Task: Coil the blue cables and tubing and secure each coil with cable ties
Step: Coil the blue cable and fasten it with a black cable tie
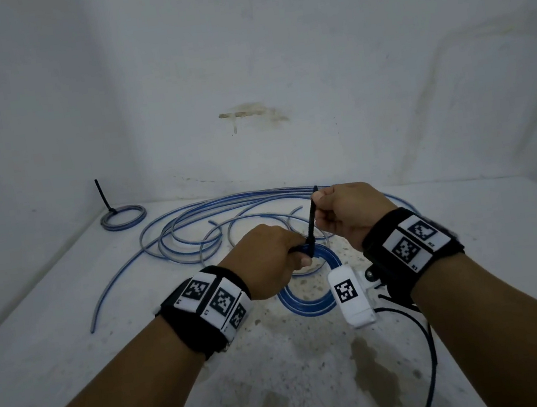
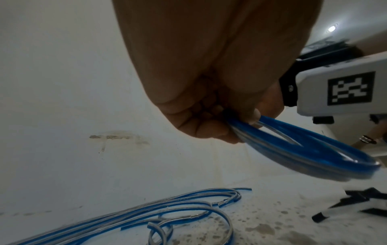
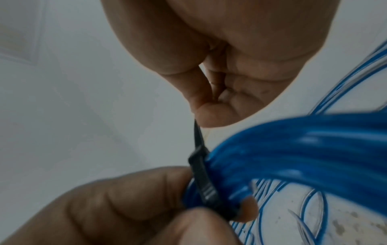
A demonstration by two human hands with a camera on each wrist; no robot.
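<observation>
Left hand [image 1: 269,255] closed around one side of a blue coil [image 1: 312,300], fingers curled and clamped on the bundled turns; coil held above the white speckled surface [image 1: 71,334], tilted, its free side hanging toward the camera unit on the right wrist [image 1: 352,295]. In the left wrist view, fingertips [image 2: 211,131] seen wrapped over the turns of the coil [image 2: 303,149] where they meet.

Black cable tie [image 1: 311,223] looped around the coil right beside the left thumb and fingers. In the right wrist view, tie's head and ribbed band [image 3: 204,182] seated snug against the blue turns [image 3: 303,149], tail running up and away.

Right hand [image 1: 347,213] raised above and just right of the left, fingers curled, thumb and forefinger pinching the tail of the tie near its tip; tail drawn straight between the two hands. Pinch confirmed at close range [image 3: 211,116].

Loose blue tubing [image 1: 195,234] lying uncoiled in wide overlapping loops on the surface behind the hands, one end trailing toward the left front. Same tubing visible low in the left wrist view [image 2: 167,212].

Second coil [image 1: 123,217], small and already tied, lying flat in the far left corner against the wall [image 1: 239,52], well apart from the hands; its black tie tail [image 1: 103,195] standing upright.

Thin black lead [image 1: 425,347] running from the right wrist unit toward the near edge.
</observation>
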